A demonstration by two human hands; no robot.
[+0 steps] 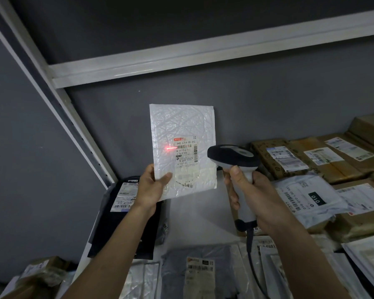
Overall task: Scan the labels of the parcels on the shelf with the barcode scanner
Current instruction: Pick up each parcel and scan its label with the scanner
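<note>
Left hand lifts a parcel upright so the scanner's beam can reach its label.

Fingers (pixel 166 176) of the left hand (pixel 148 189) pinch the white bubble-wrap mailer (pixel 181 126) at its seven-o'clock corner; the right hand (pixel 254 196) wraps the grey-and-black barcode scanner (pixel 233 156), aimed toward nine o'clock, red beam (pixel 170 148) on the printed label (pixel 186 152), above the shelf (pixel 203 223).

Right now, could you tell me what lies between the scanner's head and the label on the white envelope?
Nothing: the head view shows only open air between scanner and label, with grey wall behind.
</note>
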